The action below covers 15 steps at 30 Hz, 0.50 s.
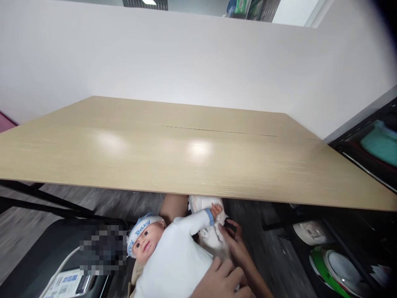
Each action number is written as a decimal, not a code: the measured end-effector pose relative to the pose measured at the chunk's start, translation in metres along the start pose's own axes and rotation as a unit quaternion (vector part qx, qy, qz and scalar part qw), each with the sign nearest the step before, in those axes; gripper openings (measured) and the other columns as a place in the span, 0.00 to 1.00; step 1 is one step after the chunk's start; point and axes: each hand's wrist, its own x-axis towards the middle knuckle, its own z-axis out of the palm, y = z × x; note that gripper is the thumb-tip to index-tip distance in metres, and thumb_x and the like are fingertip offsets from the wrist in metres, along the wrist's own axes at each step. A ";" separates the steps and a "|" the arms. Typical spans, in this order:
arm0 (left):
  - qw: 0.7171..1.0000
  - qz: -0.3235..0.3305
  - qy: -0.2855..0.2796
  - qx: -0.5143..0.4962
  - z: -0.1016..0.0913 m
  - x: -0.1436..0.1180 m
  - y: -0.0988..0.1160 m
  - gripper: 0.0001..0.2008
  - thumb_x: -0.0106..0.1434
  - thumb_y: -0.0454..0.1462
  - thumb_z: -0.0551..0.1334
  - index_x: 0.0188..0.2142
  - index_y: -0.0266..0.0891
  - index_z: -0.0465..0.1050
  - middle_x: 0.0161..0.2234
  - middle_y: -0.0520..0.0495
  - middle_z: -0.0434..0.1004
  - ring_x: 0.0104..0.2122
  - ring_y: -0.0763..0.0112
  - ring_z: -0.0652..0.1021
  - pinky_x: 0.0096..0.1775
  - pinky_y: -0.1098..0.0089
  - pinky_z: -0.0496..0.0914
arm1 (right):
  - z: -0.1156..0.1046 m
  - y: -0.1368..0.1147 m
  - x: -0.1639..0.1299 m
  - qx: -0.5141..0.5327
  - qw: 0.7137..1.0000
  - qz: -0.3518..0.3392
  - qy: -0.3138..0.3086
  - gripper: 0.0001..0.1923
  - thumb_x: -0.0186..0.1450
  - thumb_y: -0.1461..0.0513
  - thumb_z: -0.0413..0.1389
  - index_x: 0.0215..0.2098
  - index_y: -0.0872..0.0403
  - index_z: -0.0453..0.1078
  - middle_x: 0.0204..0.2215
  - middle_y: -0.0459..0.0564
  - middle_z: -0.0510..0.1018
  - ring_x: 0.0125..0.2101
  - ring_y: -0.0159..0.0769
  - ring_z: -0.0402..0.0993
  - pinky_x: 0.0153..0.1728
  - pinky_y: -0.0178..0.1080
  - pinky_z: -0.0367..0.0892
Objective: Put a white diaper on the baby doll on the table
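A baby doll (176,256) in a white outfit with blue cuffs and a white-and-blue printed hat lies on its back, head to the left, below the table's front edge. My left hand (221,279) rests with curled fingers on the doll's lower body; its thumb is hidden. Just beyond it, my right hand (236,244) has thumb and fingers at the edge of a crumpled white padded item (211,238), possibly a diaper. One arm of the doll lies over that item. The doll's legs are not visible.
A wooden table (192,161) spans the view ahead, against a white wall (186,58). At left is a black chair-like surface (40,252) with a labelled box and a cable. A dark shelf (336,236) with round containers stands at right.
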 end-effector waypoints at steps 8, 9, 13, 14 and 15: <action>0.999 0.008 -0.042 -0.012 0.004 0.001 0.001 0.15 0.69 0.48 0.71 0.47 0.45 0.74 0.39 0.53 0.77 0.35 0.69 0.64 0.37 0.64 0.42 | -0.012 0.006 0.001 -0.025 0.998 -0.058 0.017 0.53 0.51 0.34 0.71 0.60 0.52 0.55 0.39 0.49 0.81 0.39 0.35 0.81 0.41 0.34 0.77; 0.999 0.004 -0.031 -0.013 0.005 0.001 0.001 0.15 0.68 0.48 0.72 0.46 0.45 0.74 0.39 0.54 0.77 0.35 0.69 0.64 0.36 0.64 0.42 | -0.015 0.009 0.001 -0.029 0.998 -0.055 0.019 0.53 0.50 0.34 0.71 0.59 0.52 0.56 0.38 0.49 0.81 0.39 0.35 0.81 0.41 0.35 0.77; 0.998 0.001 -0.066 -0.006 0.003 0.000 0.001 0.14 0.68 0.47 0.72 0.47 0.46 0.74 0.39 0.54 0.79 0.35 0.69 0.65 0.36 0.64 0.43 | -0.026 0.020 0.001 -0.068 0.996 -0.055 0.027 0.54 0.49 0.31 0.69 0.57 0.53 0.57 0.42 0.52 0.80 0.42 0.38 0.81 0.44 0.39 0.78; 0.997 0.003 -0.077 -0.005 0.002 0.000 0.000 0.14 0.68 0.47 0.72 0.47 0.46 0.74 0.39 0.54 0.79 0.35 0.69 0.65 0.36 0.64 0.43 | -0.027 0.021 0.001 -0.084 0.993 -0.074 0.039 0.52 0.51 0.30 0.67 0.57 0.53 0.58 0.44 0.54 0.80 0.44 0.39 0.81 0.45 0.39 0.78; 0.997 0.004 -0.081 -0.004 0.002 0.000 0.000 0.14 0.68 0.47 0.72 0.47 0.46 0.74 0.39 0.54 0.79 0.35 0.69 0.65 0.36 0.64 0.44 | -0.027 0.022 0.002 -0.107 0.988 -0.099 0.055 0.51 0.53 0.29 0.65 0.58 0.54 0.59 0.48 0.56 0.79 0.46 0.40 0.80 0.47 0.40 0.78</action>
